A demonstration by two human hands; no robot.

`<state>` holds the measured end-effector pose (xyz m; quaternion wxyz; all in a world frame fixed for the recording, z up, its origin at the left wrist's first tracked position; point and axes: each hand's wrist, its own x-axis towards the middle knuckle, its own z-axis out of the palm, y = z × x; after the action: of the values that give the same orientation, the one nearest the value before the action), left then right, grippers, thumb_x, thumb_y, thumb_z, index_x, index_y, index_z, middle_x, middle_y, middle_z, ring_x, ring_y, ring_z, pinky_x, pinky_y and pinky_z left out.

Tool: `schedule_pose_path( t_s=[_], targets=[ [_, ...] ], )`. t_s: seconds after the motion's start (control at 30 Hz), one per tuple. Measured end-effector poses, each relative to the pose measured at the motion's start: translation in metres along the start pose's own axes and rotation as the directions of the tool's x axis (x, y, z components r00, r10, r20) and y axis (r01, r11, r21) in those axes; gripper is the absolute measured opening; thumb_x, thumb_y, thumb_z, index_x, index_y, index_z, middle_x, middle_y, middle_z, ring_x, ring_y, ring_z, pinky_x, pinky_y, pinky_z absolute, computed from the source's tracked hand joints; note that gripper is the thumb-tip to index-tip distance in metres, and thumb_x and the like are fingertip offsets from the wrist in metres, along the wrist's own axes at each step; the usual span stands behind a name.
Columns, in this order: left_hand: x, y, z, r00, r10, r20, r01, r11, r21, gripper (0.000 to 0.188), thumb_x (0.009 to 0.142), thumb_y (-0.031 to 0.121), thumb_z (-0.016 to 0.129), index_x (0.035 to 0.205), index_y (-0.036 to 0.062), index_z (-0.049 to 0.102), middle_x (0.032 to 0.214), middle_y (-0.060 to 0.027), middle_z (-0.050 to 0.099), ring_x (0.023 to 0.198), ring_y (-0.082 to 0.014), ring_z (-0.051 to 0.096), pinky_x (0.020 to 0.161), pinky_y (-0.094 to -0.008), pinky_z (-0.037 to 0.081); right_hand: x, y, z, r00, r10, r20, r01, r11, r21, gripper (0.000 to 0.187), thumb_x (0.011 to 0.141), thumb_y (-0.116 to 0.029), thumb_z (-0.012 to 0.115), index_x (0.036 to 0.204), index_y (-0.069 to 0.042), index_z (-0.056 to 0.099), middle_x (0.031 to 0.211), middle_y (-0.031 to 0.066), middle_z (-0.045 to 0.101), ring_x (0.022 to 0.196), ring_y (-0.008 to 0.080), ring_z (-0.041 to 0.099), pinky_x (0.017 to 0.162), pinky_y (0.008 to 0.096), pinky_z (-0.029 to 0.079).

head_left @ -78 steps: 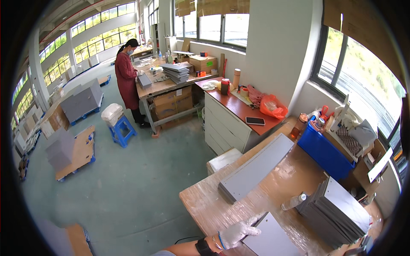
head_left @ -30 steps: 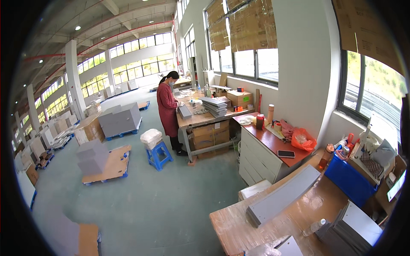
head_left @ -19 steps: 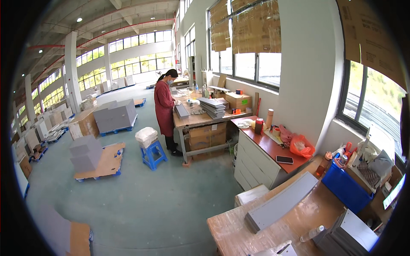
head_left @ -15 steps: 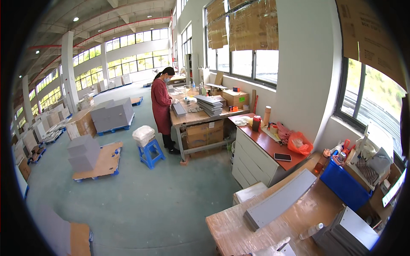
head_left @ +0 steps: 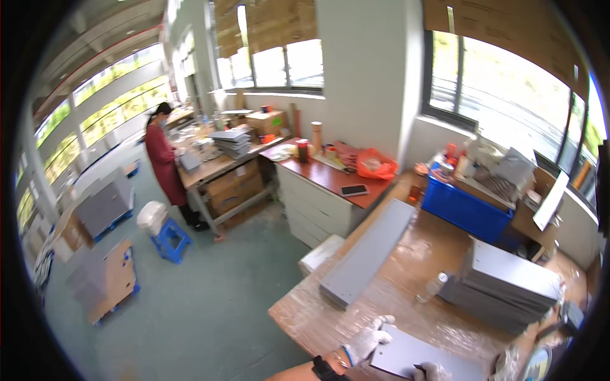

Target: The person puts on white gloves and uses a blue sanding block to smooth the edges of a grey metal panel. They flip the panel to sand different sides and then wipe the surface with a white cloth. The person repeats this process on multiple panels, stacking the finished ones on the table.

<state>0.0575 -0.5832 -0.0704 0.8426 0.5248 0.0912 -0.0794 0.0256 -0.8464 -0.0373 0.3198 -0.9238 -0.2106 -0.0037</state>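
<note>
A flat grey panel (head_left: 419, 349) lies at the near edge of the wrapped worktable (head_left: 298, 311). My left hand (head_left: 367, 340), in a white glove with a dark band on the wrist, grips the panel's far left corner. At the panel's near side my right hand (head_left: 434, 371), also gloved, is closed, with a small dark thing at its fingers that I cannot make out; the lower edge cuts it off. Beyond my hands lies a long grey panel (head_left: 372, 254). A clear bottle (head_left: 432, 287) stands beside a stack of grey panels (head_left: 508, 279).
A blue bin (head_left: 467, 206) full of items stands at the table's back. Left of it, a red-topped cabinet (head_left: 318, 209) holds a phone (head_left: 354, 190) and an orange bag (head_left: 376, 164). Farther off, a person in red (head_left: 160, 149) works at another table, near a blue stool (head_left: 170, 241).
The view has swung right and down, so the worktable fills more of it. Both my gloved hands and the near panel now show; before, only part of one glove did.
</note>
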Motion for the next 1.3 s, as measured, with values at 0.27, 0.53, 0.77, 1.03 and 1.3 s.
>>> schedule_pose_path(
  t_s=[0.27,0.53,0.77,1.03,1.3],
  targets=[
    [-0.001,0.001,-0.019,0.987,-0.134,-0.086,0.110,0.964,-0.242,0.057,0.082,0.002,0.055,0.139,0.0052,0.045,0.113,-0.0157,0.063,0.099,-0.0275,0.066,0.086,-0.0419,0.058,0.006,0.011,-0.009,0.983,-0.178,-0.030,0.175,0.980,-0.091,0.037,0.089,-0.041,0.065,0.114,-0.013,0.059,0.094,0.0087,0.062,0.075,0.0314,0.068,0.059,0.0427,0.053],
    [-0.005,0.014,-0.011,0.971,-0.184,0.153,0.136,0.950,0.282,0.024,0.094,0.007,0.053,0.116,-0.0021,0.058,0.112,-0.0185,0.066,0.105,-0.0293,0.065,0.095,-0.0408,0.055,-0.005,0.021,-0.023,0.982,-0.165,-0.095,0.149,0.976,-0.156,0.016,0.086,-0.023,0.063,0.096,-0.015,0.071,0.088,0.0061,0.068,0.077,0.0295,0.069,0.064,0.0405,0.053],
    [-0.022,0.047,0.082,0.949,-0.313,-0.033,0.312,0.922,0.232,0.034,0.097,0.013,0.051,0.126,-0.0034,0.059,0.118,-0.0183,0.067,0.099,-0.0275,0.067,0.086,-0.0358,0.056,0.013,0.057,-0.078,0.942,-0.142,-0.303,0.154,0.988,0.017,0.023,0.064,-0.024,0.070,0.086,-0.017,0.076,0.082,0.0091,0.071,0.081,0.0337,0.068,0.070,0.0441,0.053],
    [-0.017,0.054,0.113,0.954,-0.275,0.116,0.214,0.901,0.378,0.038,0.089,0.010,0.058,0.124,-0.0034,0.060,0.116,-0.0156,0.068,0.100,-0.0269,0.066,0.089,-0.0376,0.054,0.020,0.071,-0.107,0.993,-0.057,-0.104,0.065,0.995,0.074,0.046,0.065,-0.033,0.078,0.110,-0.023,0.075,0.102,0.0047,0.074,0.096,0.0248,0.068,0.085,0.0392,0.052],
    [-0.014,0.059,0.128,0.956,-0.226,0.186,0.121,0.884,0.452,0.044,0.081,0.007,0.065,0.123,-0.0035,0.062,0.114,-0.0129,0.068,0.101,-0.0264,0.065,0.092,-0.0393,0.051,0.013,0.083,-0.109,0.891,0.282,-0.355,-0.198,0.947,0.253,0.033,0.074,-0.033,0.070,0.098,-0.010,0.072,0.096,0.0142,0.072,0.095,0.0330,0.068,0.082,0.0437,0.053]
  ],
)
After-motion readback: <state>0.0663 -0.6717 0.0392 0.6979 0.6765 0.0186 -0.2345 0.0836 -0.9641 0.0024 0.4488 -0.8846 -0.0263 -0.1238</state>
